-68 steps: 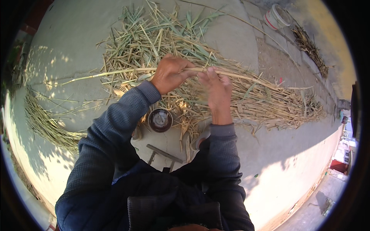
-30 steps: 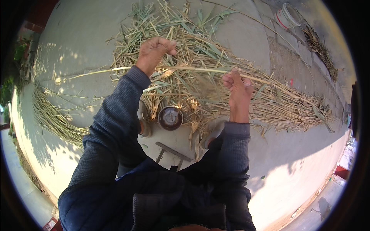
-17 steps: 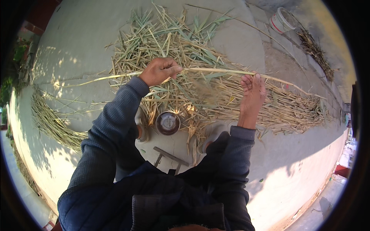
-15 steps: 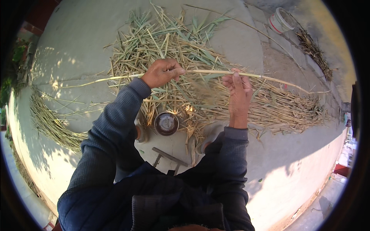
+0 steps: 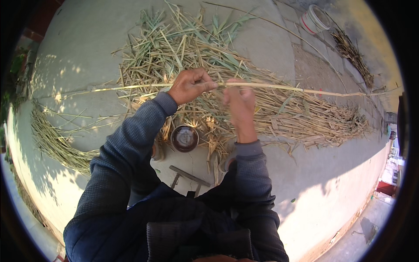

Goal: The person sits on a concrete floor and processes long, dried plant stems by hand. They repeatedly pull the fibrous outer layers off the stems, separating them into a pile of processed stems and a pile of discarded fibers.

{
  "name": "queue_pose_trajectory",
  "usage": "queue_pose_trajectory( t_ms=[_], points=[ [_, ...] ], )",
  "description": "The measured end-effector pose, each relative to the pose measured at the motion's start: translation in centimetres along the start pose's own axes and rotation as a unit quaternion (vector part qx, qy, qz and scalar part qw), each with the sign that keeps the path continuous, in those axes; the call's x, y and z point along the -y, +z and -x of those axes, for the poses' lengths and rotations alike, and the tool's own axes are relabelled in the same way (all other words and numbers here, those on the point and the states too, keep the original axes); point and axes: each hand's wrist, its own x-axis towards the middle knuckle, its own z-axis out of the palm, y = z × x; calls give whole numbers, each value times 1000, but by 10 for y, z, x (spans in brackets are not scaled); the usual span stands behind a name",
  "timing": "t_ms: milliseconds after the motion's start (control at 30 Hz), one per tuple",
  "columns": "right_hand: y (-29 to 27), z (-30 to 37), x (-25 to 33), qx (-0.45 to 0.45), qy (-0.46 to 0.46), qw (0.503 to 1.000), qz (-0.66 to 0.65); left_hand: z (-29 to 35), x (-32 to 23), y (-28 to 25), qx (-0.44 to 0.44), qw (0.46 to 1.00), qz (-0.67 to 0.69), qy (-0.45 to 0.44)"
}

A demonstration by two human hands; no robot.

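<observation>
Fingers of the left hand (image 5: 190,85) are clenched around a long pale reed stalk (image 5: 279,88), held level above the ground, while the right hand (image 5: 239,101) grips the same stalk just beside it, its fingers curled over the stem. The stalk runs well past both hands, thinning out toward the left and stretching far to the right. Both forearms are in dark blue knitted sleeves (image 5: 126,148). Beneath the hands lies a broad heap of dry reeds and leaves (image 5: 305,115) spread across the concrete ground (image 5: 78,48). A small round dark bowl (image 5: 184,138) sits on the ground just below the hands, near the person's lap. A thinner bundle of stalks (image 5: 54,144) curves along the left side, well apart from the heap. A white bucket (image 5: 315,18) stands at the far upper right.
</observation>
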Motion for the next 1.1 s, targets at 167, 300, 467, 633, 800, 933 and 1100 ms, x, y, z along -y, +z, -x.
queue_pose_trajectory(
  t_ms=[167, 300, 467, 633, 800, 933, 1100],
  points=[
    [0, 0, -1, -9, -74, 994, 85, -1, -6, -3, 35, 995, 83, -46],
    [-5, 0, 10, -1, -77, 997, 7, -2, -12, -13, 42, 992, 83, -87],
    [-25, -6, 24, -14, -78, 997, 4, 0, -11, -21, 27, 995, 45, -84],
    [-29, -6, 21, -22, -49, 998, 28, 2, -7, -19, 29, 996, 52, -70],
    [-34, -8, 18, -17, -48, 998, 23, 0, -7, -18, 53, 993, 43, -92],
    [-35, -8, 13, -27, -134, 982, 129, -1, -9, -22, 68, 991, 53, -106],
    [-32, -5, 16, 3, -124, 988, 91, 1, -12, -28, 71, 989, 59, -114]
  ],
)
